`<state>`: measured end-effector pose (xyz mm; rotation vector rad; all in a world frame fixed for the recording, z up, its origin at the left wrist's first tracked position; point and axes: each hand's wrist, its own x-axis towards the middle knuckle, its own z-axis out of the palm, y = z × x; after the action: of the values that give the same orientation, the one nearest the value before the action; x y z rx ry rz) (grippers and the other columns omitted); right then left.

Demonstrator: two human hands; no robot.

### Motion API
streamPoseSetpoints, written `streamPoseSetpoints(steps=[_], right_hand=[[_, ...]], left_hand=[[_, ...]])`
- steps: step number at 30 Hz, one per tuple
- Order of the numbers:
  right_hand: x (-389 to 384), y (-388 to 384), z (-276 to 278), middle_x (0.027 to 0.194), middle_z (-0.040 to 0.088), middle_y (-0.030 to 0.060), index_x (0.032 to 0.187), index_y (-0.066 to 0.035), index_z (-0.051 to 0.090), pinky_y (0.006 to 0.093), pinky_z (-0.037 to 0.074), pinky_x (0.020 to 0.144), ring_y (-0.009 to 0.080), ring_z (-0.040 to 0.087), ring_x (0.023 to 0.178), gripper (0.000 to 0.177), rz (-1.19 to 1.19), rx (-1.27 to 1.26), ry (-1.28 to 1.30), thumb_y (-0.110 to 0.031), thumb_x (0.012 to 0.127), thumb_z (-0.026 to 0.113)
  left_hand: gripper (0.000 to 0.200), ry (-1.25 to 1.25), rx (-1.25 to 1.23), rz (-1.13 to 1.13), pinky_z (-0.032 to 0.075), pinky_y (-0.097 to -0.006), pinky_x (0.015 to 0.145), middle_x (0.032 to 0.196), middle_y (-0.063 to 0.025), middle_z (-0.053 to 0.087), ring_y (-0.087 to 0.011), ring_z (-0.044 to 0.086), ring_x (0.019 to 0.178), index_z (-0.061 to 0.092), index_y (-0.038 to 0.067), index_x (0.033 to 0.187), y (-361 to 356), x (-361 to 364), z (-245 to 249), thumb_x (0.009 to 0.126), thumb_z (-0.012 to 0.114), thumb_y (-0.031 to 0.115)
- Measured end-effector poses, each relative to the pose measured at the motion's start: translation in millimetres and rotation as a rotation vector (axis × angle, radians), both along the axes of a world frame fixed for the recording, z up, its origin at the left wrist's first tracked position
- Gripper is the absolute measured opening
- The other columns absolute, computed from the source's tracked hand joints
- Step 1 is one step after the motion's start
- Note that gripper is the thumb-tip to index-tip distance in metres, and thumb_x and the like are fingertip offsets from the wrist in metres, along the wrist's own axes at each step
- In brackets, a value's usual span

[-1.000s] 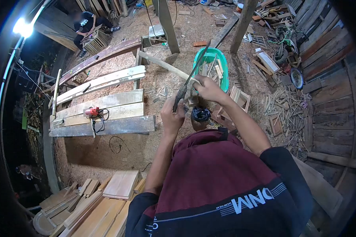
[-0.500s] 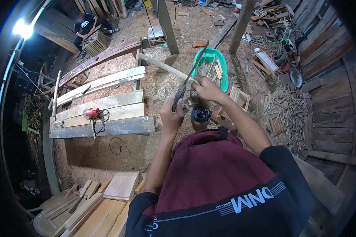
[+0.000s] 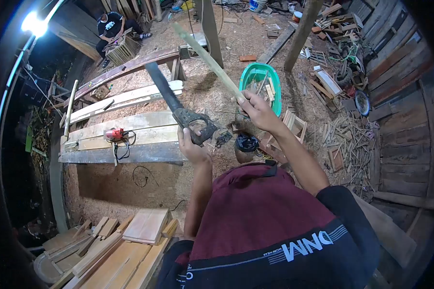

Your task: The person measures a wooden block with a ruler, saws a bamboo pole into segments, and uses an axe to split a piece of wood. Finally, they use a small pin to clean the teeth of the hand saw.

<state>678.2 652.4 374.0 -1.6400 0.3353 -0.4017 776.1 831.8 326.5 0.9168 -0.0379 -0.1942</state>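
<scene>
A dark hand saw (image 3: 165,89) is held by its black handle in my left hand (image 3: 194,149), its blade slanting up and to the left. My right hand (image 3: 260,111) grips the lower end of a long, pale wooden strip (image 3: 210,60), which also points up and left. The saw and the strip are apart. Beyond my right hand stands a green tub (image 3: 277,89) with wood pieces in it. The bench of planks (image 3: 144,153) lies left of my left hand, with a red power tool (image 3: 114,134) on it.
A person (image 3: 112,31) sits at the upper left beside a wooden crate (image 3: 122,50). Two posts (image 3: 301,36) rise ahead. Scrap wood (image 3: 354,139) is heaped at the right. Stacked boards (image 3: 147,225) lie at the lower left. A black bag (image 3: 247,142) is near my body.
The saw has swung left, away from the strip, and its flat side now shows. The strip has tilted more upright. My left hand has moved left and down, my right hand slightly right.
</scene>
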Motion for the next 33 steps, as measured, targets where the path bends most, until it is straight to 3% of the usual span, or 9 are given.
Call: streamPoseSetpoints(steps=[7, 10, 11, 15, 18, 22, 26, 30, 33], right_hand=[[23.2, 44.1, 11.6, 0.085, 0.047, -0.0011, 0.119, -0.001, 0.052, 0.0223, 0.039, 0.067, 0.0064, 0.043, 0.074, 0.027, 0.244, 0.211, -0.127, -0.023, 0.104, 0.046], [34.1, 61.9, 16.5, 0.091, 0.052, 0.0013, 0.117, -0.001, 0.054, 0.0236, 0.041, 0.072, 0.0077, 0.048, 0.080, 0.028, 0.221, 0.098, -0.123, -0.023, 0.104, 0.046], [39.5, 68.1, 10.5, 0.093, 0.054, 0.0017, 0.116, -0.001, 0.056, 0.0241, 0.042, 0.074, 0.0082, 0.049, 0.082, 0.028, 0.201, 0.061, -0.130, -0.023, 0.104, 0.046], [57.2, 98.7, -1.3, 0.098, 0.060, 0.0037, 0.116, 0.000, 0.059, 0.0276, 0.044, 0.085, 0.0122, 0.054, 0.093, 0.028, 0.104, -0.051, -0.111, -0.022, 0.102, 0.049], [69.4, 110.9, -6.1, 0.098, 0.062, 0.0044, 0.114, 0.000, 0.060, 0.0284, 0.045, 0.085, 0.0121, 0.055, 0.093, 0.027, 0.178, -0.044, -0.135, -0.021, 0.101, 0.050], [82.1, 114.3, -15.6, 0.096, 0.062, 0.0029, 0.112, 0.000, 0.061, 0.0275, 0.045, 0.082, 0.0105, 0.054, 0.091, 0.027, 0.281, 0.026, -0.052, -0.022, 0.101, 0.050], [100.3, 116.5, -38.7, 0.090, 0.063, 0.0035, 0.109, 0.001, 0.063, 0.0284, 0.046, 0.076, 0.0115, 0.056, 0.083, 0.028, 0.256, -0.022, -0.014, -0.022, 0.100, 0.052], [121.8, 113.9, -53.0, 0.092, 0.068, 0.0104, 0.111, 0.003, 0.064, 0.0335, 0.048, 0.082, 0.0190, 0.062, 0.086, 0.029, 0.249, -0.097, 0.005, -0.018, 0.097, 0.052], [137.0, 105.1, -57.6, 0.094, 0.070, 0.0137, 0.109, 0.004, 0.065, 0.0351, 0.050, 0.081, 0.0220, 0.066, 0.087, 0.028, 0.227, -0.090, 0.007, -0.017, 0.097, 0.051]], left_hand=[[0.040, 0.084, -0.175, -0.248, 0.047, -0.0247, 0.072, 0.089, -0.0035, 0.056, -0.0102, 0.053, 0.078, 0.046, -0.003, 0.135, 35.5, 14.5, -7.2, 0.097, 0.046, 0.005], [0.042, 0.038, 0.061, -0.234, 0.047, -0.0239, 0.075, 0.092, -0.0037, 0.058, -0.0102, 0.054, 0.082, 0.045, -0.005, 0.137, 44.3, 9.1, 17.6, 0.096, 0.047, 0.004], [0.047, 0.086, -0.011, -0.270, 0.048, -0.0246, 0.082, 0.108, -0.0072, 0.062, -0.0115, 0.058, 0.093, 0.042, -0.007, 0.139, 49.1, 13.2, 11.5, 0.094, 0.050, 0.002], [0.049, -0.117, 0.169, -0.226, 0.049, -0.0241, 0.086, 0.127, -0.0128, 0.060, -0.0127, 0.060, 0.104, 0.045, -0.008, 0.138, 58.3, 15.3, 8.1, 0.091, 0.057, -0.003], [0.045, -0.192, 0.305, -0.197, 0.048, -0.0215, 0.076, 0.100, -0.0055, 0.064, -0.0088, 0.058, 0.083, 0.051, -0.009, 0.133, 67.1, 14.0, 5.0, 0.091, 0.060, 0.002], [0.042, -0.255, 0.268, -0.325, 0.048, -0.0209, 0.073, 0.099, -0.0045, 0.065, -0.0088, 0.059, 0.087, 0.055, -0.008, 0.129, 76.9, 20.1, -20.3, 0.088, 0.062, -0.004], [0.029, -0.268, 0.366, -0.186, 0.046, -0.0216, 0.064, 0.089, -0.0002, 0.065, -0.0058, 0.056, 0.078, 0.066, -0.003, 0.116, 72.6, 23.7, -35.5, 0.087, 0.065, 0.000], [0.022, -0.515, 0.775, -0.177, 0.051, -0.0289, 0.064, 0.089, -0.0086, 0.072, -0.0093, 0.063, 0.077, 0.068, -0.003, 0.106, 79.8, 37.3, -34.1, 0.086, 0.067, 0.008], [0.021, -0.458, 0.691, -0.192, 0.053, -0.0302, 0.067, 0.091, -0.0135, 0.072, -0.0174, 0.068, 0.078, 0.070, -0.002, 0.103, 76.4, 51.4, -47.5, 0.086, 0.069, 0.009]])
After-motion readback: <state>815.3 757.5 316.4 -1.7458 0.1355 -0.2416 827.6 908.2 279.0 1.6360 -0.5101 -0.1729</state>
